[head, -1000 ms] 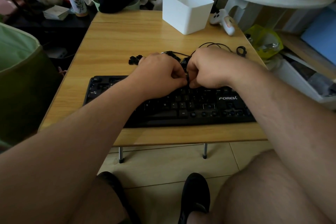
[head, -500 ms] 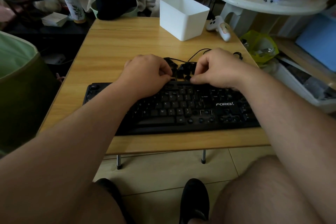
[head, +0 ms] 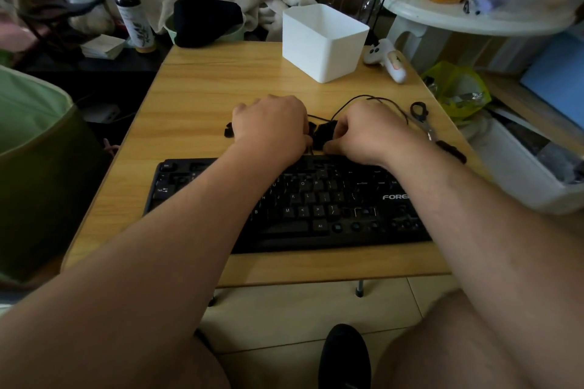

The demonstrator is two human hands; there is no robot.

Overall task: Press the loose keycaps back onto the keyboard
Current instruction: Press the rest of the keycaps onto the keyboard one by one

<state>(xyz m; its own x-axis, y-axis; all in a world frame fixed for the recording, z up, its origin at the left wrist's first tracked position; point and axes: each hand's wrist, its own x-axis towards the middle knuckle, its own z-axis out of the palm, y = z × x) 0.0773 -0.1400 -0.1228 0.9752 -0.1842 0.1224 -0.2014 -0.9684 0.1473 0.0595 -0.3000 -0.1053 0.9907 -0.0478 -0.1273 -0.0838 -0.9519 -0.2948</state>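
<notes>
At the middle of the frame, a black keyboard lies along the near edge of a light wooden bench, its far rim partly covered by two forearms reaching in from below. Both hands meet just beyond that rim: the left hand and the right hand have their fingers curled down around a small cluster of loose black keycaps that sits between them, touching or very near the keyboard's top row; whether either hand actually pinches a cap cannot be told, since the fingertips are hidden. A few more keycaps lie on the bench just left of the left hand. A thin black cable loops over the bench behind the right hand. Toward the upper centre stands a white box, with a white controller to its right. At the right edge of the bench lies a dark tool with a ring handle. Along the lower frame, bare knees and a black shoe show above the tiled floor.
</notes>
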